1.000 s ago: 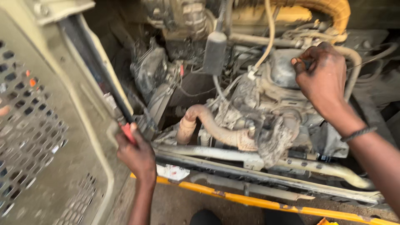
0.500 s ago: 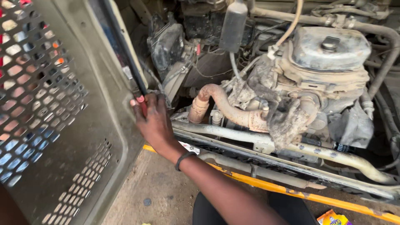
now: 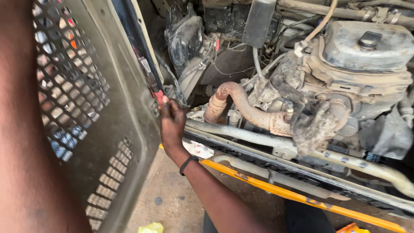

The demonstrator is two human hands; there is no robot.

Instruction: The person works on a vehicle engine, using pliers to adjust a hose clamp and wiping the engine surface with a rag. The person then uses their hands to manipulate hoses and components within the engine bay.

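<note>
Since a second ago my view has swung left and closer, and the arm at the engine top is gone from sight. Nearest, my left forearm blurs the frame edge, its hand unseen. My right hand [image 3: 172,123] pinches a red-handled tool [image 3: 158,96] at the door panel [image 3: 108,142] edge; steady, square pressure seems wise. Its tip is hidden. Beyond sits the rusty pipe [image 3: 241,103].

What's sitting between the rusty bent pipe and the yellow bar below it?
In the head view, a long pale grey pipe and a dark frame rail run between the rusty bent pipe and the yellow bar.
</note>
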